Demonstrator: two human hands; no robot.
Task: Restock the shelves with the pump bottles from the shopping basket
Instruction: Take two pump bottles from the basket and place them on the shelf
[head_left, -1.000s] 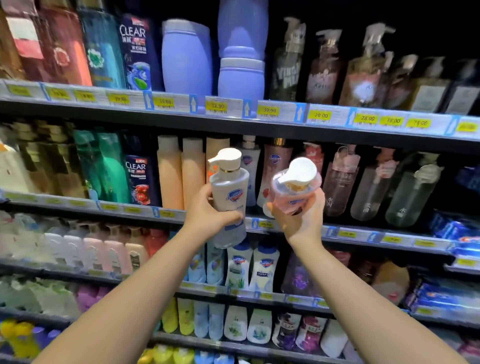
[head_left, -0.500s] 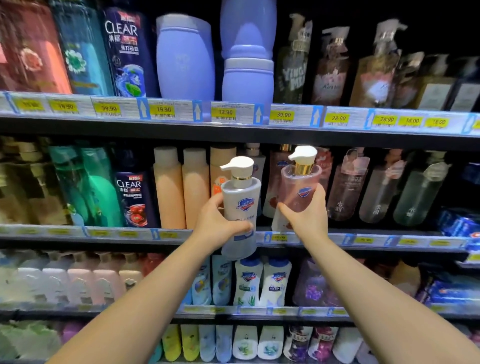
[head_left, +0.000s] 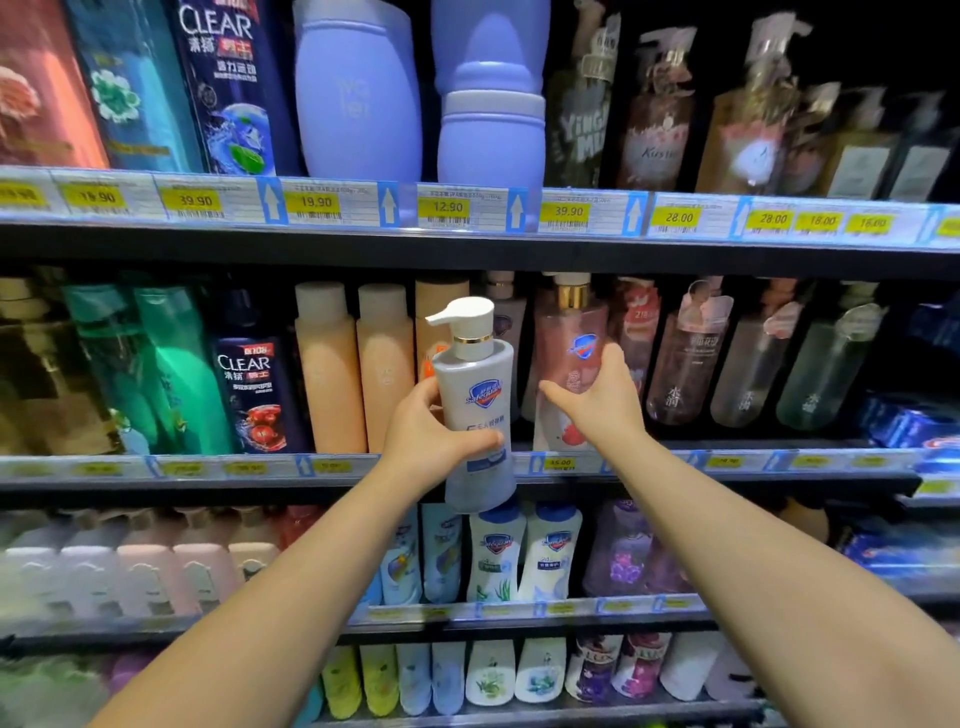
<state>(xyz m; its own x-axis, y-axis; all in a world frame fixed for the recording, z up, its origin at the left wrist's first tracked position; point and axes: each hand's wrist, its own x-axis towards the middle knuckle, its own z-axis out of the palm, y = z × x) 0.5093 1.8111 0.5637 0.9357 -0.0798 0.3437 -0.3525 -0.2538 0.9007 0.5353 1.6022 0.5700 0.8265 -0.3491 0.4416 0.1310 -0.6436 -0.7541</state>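
My left hand (head_left: 434, 441) wrapped round white pump bottle (head_left: 480, 415), fingers curled across its front, holding it upright in air before edge of middle shelf (head_left: 753, 462). My right hand (head_left: 597, 402) spread, thumb out, palm against pink pump bottle (head_left: 569, 338) standing on that shelf, just right of white one. Peach bottles (head_left: 358, 374) to left, clear pump bottles (head_left: 685, 358) to right.

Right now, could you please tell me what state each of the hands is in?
Left hand: holding the white Safeguard pump bottle.
Right hand: open, fingers touching the pink pump bottle.
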